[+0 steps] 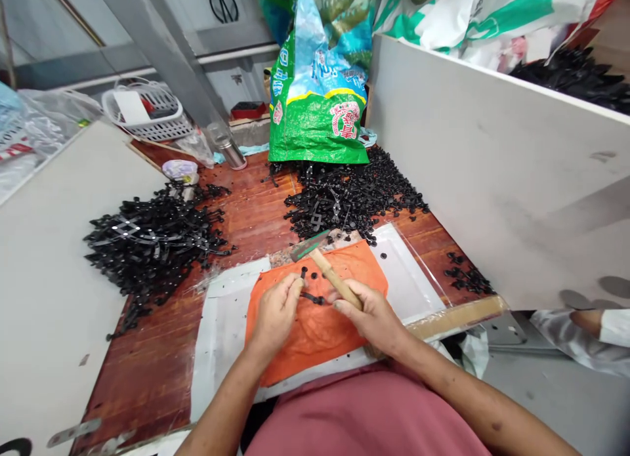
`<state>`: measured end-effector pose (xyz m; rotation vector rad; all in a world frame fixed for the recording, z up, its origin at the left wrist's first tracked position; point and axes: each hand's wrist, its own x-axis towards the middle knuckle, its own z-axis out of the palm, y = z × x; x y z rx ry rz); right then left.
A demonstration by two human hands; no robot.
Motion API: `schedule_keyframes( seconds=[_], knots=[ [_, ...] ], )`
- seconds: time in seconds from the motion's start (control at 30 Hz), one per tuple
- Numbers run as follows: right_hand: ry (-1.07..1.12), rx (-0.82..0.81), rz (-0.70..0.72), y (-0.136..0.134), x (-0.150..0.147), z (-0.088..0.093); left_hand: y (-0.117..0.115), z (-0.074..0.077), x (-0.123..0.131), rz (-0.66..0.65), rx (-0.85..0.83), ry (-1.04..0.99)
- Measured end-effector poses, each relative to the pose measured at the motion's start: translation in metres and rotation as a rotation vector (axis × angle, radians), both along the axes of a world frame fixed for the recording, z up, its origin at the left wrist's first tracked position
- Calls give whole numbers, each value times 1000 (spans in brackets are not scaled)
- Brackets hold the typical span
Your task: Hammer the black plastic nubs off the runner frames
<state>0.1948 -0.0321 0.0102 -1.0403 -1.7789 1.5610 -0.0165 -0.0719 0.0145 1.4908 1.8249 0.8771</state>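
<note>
My right hand (373, 315) is wrapped round the wooden handle of a hammer (339, 282). Its dark, green-edged head lies toward the far edge of an orange cloth (315, 344). On the left side of the cloth, my left hand (276, 308) pinches a small black jointed part (311, 298) between thumb and fingers. The part extends from the fingertips toward my right hand. Just beyond the fingers are a few small round black pieces (314, 275). How the fingertips grip the part is partly hidden.
A heap of black linked strips (152, 236) lies left; a pile of small black parts (344, 193) sits beyond the cloth, under a green bag (319, 128). Grey boards (492, 161) wall the right side. A steel flask (231, 153) and white basket (147, 111) stand behind.
</note>
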Motion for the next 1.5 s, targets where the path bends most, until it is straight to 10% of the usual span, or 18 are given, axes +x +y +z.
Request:
schedule_keyframes(
  seconds=[0.33, 1.5],
  knots=[
    [-475, 155, -74, -6, 78, -17, 16, -11, -13, -174, -73, 223],
    [-813, 707, 165, 7, 43, 5, 20, -23, -14, -217, -103, 350]
  ],
)
